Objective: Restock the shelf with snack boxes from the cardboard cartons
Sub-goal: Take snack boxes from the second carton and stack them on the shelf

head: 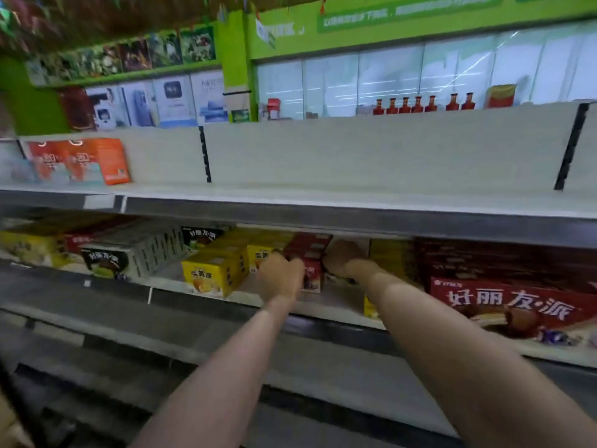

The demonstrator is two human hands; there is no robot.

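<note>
Both arms reach into the middle shelf (323, 305), at the centre of the frame. The left hand (281, 274) lies against the left side of a small red box (311, 274), and the right hand (344, 258) lies at its right side, a little deeper in. The box stands between the two hands, with its long axis going back into the shelf. The picture is blurred, so I cannot tell if the fingers of either hand are curled around the box or only pressed flat on it.

To the left of the red box stands a yellow box (214, 274), turned at an angle, with a free strip of shelf between the two. To the right, near the right forearm, lies a large red box (510, 305) on a stack. The upper shelf board (323, 215) hangs low over the hands, so there is little room upward. I think the box can go only backward or forward, and the left hand is slightly nearer to its front face.
</note>
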